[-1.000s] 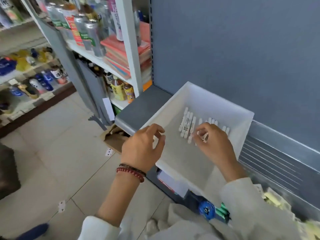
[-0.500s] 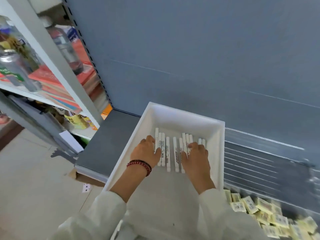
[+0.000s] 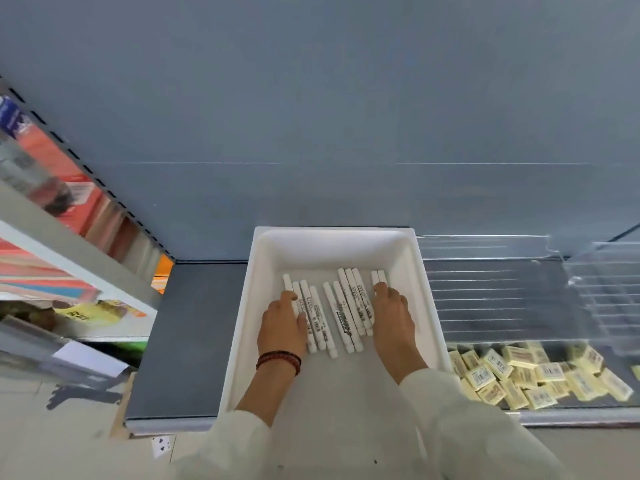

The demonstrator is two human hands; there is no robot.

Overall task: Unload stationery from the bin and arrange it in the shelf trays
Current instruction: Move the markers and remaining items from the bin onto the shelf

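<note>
Far left of the hands: blurred red and orange books (image 3: 52, 157) on a neighbouring rack, titles unreadable. Nearer, beside the left hand: bare grey shelf (image 3: 187, 341). On that shelf: white tray (image 3: 242, 323), with both hands inside it. Left hand (image 3: 282, 327) palm down, fingers straight, pressing on the leftmost of the white markers (image 3: 341, 313); beaded bracelet (image 3: 278, 360) at its wrist. Between the hands: markers side by side in loose groups, pointing toward the back wall. Right hand (image 3: 393, 317) flat too, fingertips resting on the rightmost pair, gripping nothing. Right of the right hand: clear ribbed trays (image 3: 502, 289), with small yellow erasers (image 3: 540, 372) heaped in front.

Against half a second ago: hands on the same ends of the row; view swung squarer to the shelf, with more clear trays and erasers in sight.

Under the palms: lower ends of the outer markers, hidden. Marker print too small to read.
</note>
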